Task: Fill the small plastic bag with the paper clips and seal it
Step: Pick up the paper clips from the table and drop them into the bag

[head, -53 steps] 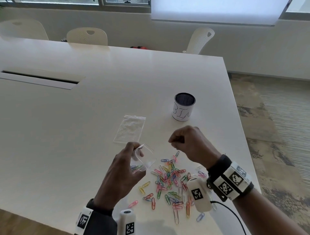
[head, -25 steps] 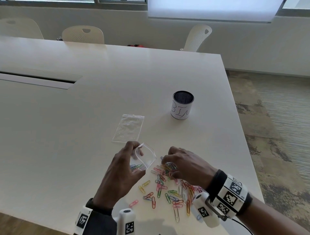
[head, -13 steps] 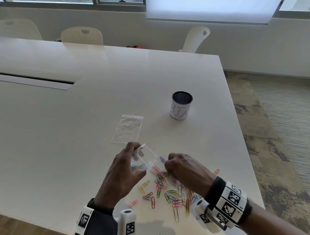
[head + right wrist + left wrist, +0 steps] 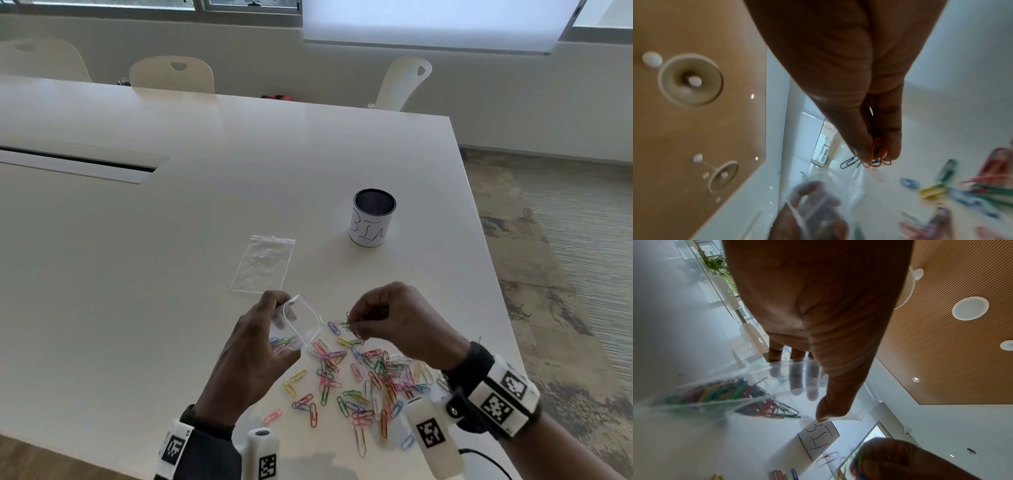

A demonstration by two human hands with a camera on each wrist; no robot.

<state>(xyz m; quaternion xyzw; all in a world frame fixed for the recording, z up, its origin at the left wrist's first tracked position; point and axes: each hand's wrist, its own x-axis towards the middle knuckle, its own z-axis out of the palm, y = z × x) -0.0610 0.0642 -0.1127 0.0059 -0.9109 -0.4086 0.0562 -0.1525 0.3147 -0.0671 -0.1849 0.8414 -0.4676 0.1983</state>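
Right hand lifted off pile, pinching perhaps three clips; left hand grips open bag.

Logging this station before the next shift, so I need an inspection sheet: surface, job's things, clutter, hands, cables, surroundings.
Surface: white table, with a long slot on the left.
Job's things: small plastic bag held open, some clips already inside; loose paper clips scattered on the table; a few pinched clips lifted off it.
Clutter: spare flat bag; mesh cup with a handwritten label.
Hands: left hand holds the bag; right hand pinches the clips beside the bag's mouth.
Cables: black lead by the right wrist.
Surroundings: three pale chairs, windows, patterned floor.
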